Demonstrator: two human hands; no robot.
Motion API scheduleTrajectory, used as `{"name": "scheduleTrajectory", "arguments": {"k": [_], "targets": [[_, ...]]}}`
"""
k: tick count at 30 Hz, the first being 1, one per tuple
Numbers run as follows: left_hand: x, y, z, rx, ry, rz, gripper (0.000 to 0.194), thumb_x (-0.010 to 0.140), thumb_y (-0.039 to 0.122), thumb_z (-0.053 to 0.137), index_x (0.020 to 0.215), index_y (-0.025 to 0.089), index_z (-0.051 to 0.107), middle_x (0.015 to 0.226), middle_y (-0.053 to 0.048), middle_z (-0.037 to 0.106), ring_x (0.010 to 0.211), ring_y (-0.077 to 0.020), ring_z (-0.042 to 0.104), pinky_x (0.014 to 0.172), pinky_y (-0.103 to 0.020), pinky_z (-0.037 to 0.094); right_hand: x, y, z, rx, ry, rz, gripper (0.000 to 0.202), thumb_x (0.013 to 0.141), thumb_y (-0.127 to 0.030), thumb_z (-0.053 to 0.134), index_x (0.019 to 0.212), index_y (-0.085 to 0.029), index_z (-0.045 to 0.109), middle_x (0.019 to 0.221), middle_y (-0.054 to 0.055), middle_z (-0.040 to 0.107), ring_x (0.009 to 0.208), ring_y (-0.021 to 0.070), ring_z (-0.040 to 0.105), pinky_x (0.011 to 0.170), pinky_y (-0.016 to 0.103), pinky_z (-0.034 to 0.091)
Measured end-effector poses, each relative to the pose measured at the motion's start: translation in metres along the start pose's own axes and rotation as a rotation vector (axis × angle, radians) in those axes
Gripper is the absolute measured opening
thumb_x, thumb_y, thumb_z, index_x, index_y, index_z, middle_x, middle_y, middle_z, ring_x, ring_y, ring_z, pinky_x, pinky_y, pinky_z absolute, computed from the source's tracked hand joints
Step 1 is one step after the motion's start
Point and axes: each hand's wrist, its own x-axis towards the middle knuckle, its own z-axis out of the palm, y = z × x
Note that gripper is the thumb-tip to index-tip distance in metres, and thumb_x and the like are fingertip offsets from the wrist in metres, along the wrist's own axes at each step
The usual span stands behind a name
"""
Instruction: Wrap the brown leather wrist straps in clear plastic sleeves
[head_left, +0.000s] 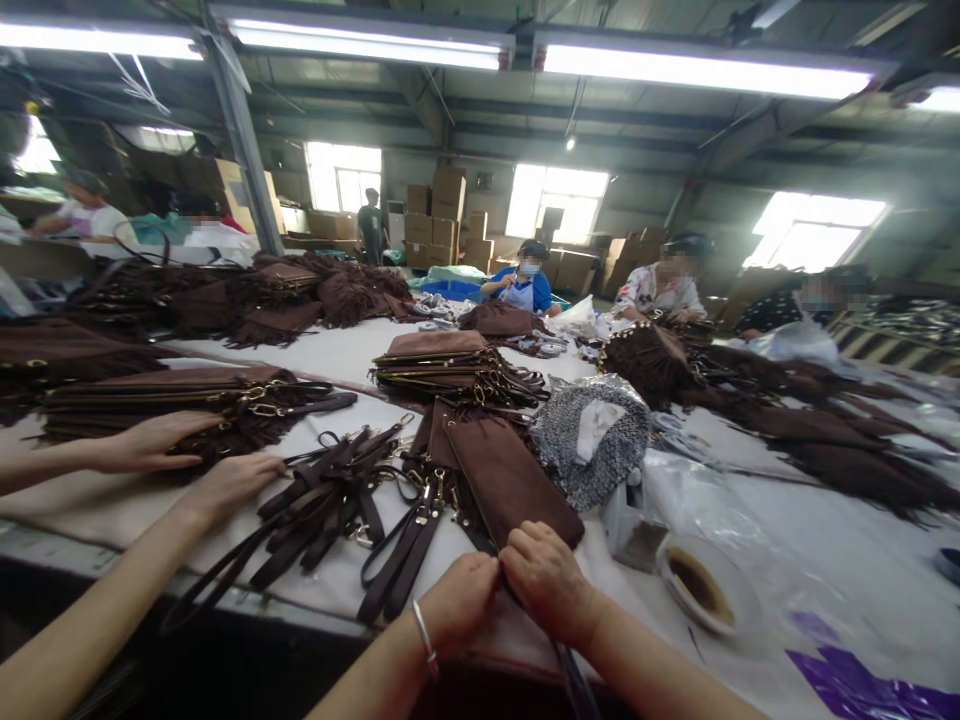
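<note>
A flat brown pouch (510, 475) lies at a slant near the table's front edge. My left hand (461, 600), with a silver bangle at the wrist, is closed at the pouch's lower left edge; what its fingers pinch is hidden. Beside it, almost touching, my right hand (544, 580) is closed on the pouch's lower edge. A dark strap (576, 680) hangs below my right wrist. Left of the pouch lie several dark wrist straps (322, 500) with gold clasps. Behind it sits a stack of zipped brown pouches (442, 365).
Another person's hands (232, 485) rest at the left by a pouch stack (150, 400). Right of the pouch are a wrapped speckled roll (589, 440), a dish of brown liquid (701, 585) and plastic film (720, 500). Fringed brown pieces (847, 450) lie at the right. People sit across the table.
</note>
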Motion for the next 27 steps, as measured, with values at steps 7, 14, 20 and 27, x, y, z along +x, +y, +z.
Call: {"name": "scheduleTrajectory", "arguments": {"k": [7, 14, 20, 27], "targets": [[0.001, -0.003, 0.001, -0.471, -0.177, -0.343, 0.036, 0.081, 0.055, 0.043, 0.068, 0.022, 0.041, 0.052, 0.012, 0.023, 0.039, -0.0041, 0.011, 0.039, -0.017, 0.008, -0.019, -0.011, 0.001, 0.179, 0.042, 0.140, 0.014, 0.092, -0.018, 0.048, 0.088, -0.020, 0.062, 0.086, 0.005, 0.060, 0.082, 0.0208, 0.047, 0.075, 0.036, 0.034], [0.000, -0.001, 0.014, -0.584, 0.002, -0.363, 0.020, 0.074, 0.034, 0.053, 0.066, 0.021, 0.040, 0.050, 0.011, 0.029, 0.036, -0.0027, 0.016, 0.038, -0.016, 0.006, -0.040, -0.026, -0.019, 0.231, 0.049, 0.101, 0.031, 0.087, -0.011, 0.050, 0.114, -0.022, 0.062, 0.113, 0.008, 0.061, 0.105, 0.0251, 0.051, 0.087, 0.039, 0.041], [-0.007, 0.004, 0.020, -0.473, 0.066, -0.300, 0.014, 0.074, 0.030, 0.053, 0.069, 0.021, 0.042, 0.052, 0.011, 0.027, 0.039, -0.0045, 0.015, 0.042, -0.021, 0.003, -0.071, 0.028, -0.061, 0.207, 0.335, 0.369, 0.029, 0.087, -0.015, 0.052, 0.111, -0.022, 0.066, 0.117, 0.009, 0.063, 0.114, 0.0250, 0.052, 0.100, 0.042, 0.039], [-0.003, -0.002, 0.023, -0.349, 0.043, -0.239, 0.020, 0.084, 0.038, 0.042, 0.071, 0.023, 0.038, 0.054, 0.011, 0.025, 0.043, -0.0055, 0.015, 0.046, -0.024, 0.003, -0.098, 0.145, -0.109, 0.627, 0.374, 1.441, 0.030, 0.076, -0.037, 0.057, 0.092, -0.015, 0.069, 0.098, 0.011, 0.070, 0.090, 0.0239, 0.061, 0.076, 0.033, 0.047]]}}
